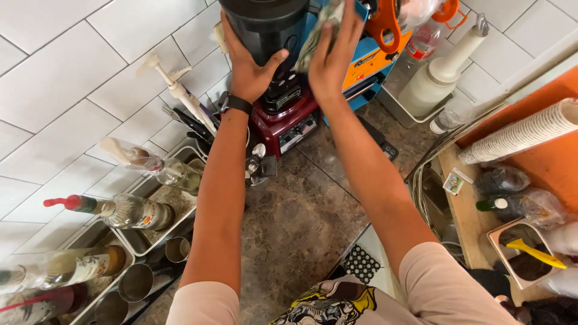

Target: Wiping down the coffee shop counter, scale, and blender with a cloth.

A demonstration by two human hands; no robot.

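Note:
A blender stands at the back of the brown stone counter: a dark jar [268, 24] on a red base [283, 123]. My left hand [247, 66] grips the jar's left side, thumb across its front. My right hand [331, 51] presses a crumpled greenish cloth [317, 33] against the jar's right side. A black watch sits on my left wrist.
Several syrup bottles with pumps [129, 210] lie in metal trays [141, 241] along the tiled wall at left. Metal cups [135, 283] stand below them. A blue box [367, 63], a white squeeze bottle [436, 75], stacked paper cups [524, 132] and a tub with a yellow scoop [530, 253] sit at right.

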